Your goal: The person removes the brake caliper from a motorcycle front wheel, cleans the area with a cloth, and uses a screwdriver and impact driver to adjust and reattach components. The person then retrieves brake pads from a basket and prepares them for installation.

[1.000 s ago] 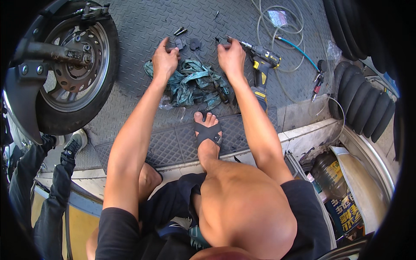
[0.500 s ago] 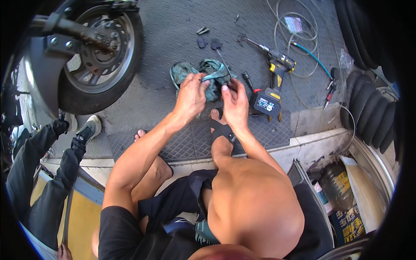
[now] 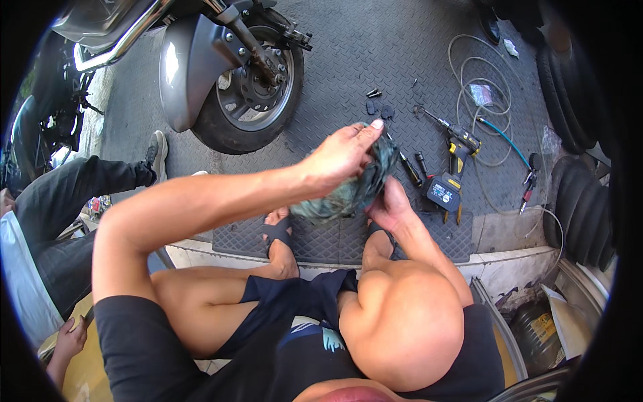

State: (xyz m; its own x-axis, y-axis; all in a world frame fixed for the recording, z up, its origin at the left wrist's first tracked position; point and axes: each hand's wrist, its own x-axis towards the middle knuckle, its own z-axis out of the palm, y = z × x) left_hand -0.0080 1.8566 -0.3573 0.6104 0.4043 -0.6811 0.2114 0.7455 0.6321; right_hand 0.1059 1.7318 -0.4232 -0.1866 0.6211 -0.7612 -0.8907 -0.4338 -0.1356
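Note:
A crumpled dark green rag point(image 3: 335, 201) hangs bunched between my hands, above my sandalled feet. My left hand point(image 3: 338, 157) is closed on its upper part, with the thumb stretched along the top. Lower down, at its right side, my right hand point(image 3: 394, 206) grips the rag; some of those fingers are hidden behind the cloth. Whether anything is wrapped inside cannot be seen. Just right of the rag lie a black-handled tool point(image 3: 410, 169) and a yellow-and-black cordless power tool point(image 3: 459, 149). Beyond it are two small dark pads point(image 3: 386, 112) and short metal pins point(image 3: 374, 93).
A motorcycle's front wheel point(image 3: 221, 130) stands at the upper left. On the right, a clear coiled hose point(image 3: 462, 67) runs near an air gun point(image 3: 527, 191) and stacked black tyres point(image 3: 576, 201). Another person's leg point(image 3: 87, 174) reaches in from the left.
The rag is off the floor and gathered between my hands. My left forearm has swung across, and the left hand is now higher than the right. The view has shifted left.

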